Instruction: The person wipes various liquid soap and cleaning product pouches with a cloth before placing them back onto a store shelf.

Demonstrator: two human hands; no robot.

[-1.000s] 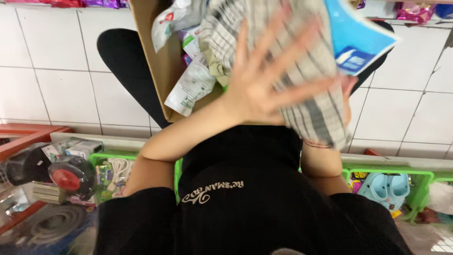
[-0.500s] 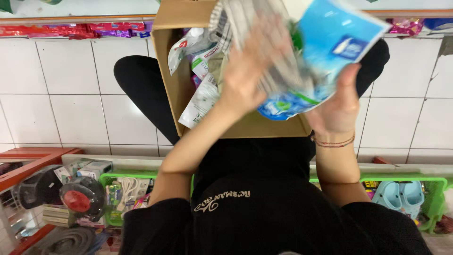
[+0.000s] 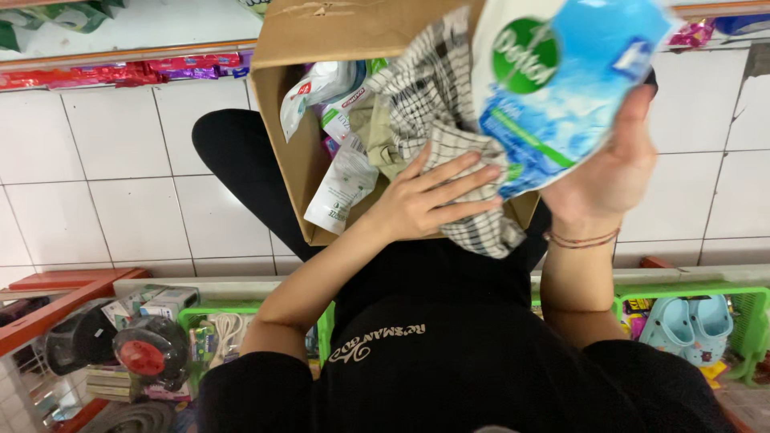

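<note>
Cardboard box (image 3: 297, 152), brown, matte, open-topped, resting on lap over black trousers. Left hand (image 3: 421, 200) flat on checked cloth (image 3: 449, 120); fingers (image 3: 457, 172) spread apart, pressing the soft woven fabric where it spills over the box's near rim. Right hand (image 3: 613, 164) at the box's right edge, fingers clamped on glossy blue-and-white plastic pouch (image 3: 561, 80), held above the box. Inside the box, left of the cloth: crinkled white sachets (image 3: 341, 188). Below the box: green plastic basket (image 3: 754, 317) holding pale blue rubber clogs (image 3: 690, 325).
</note>
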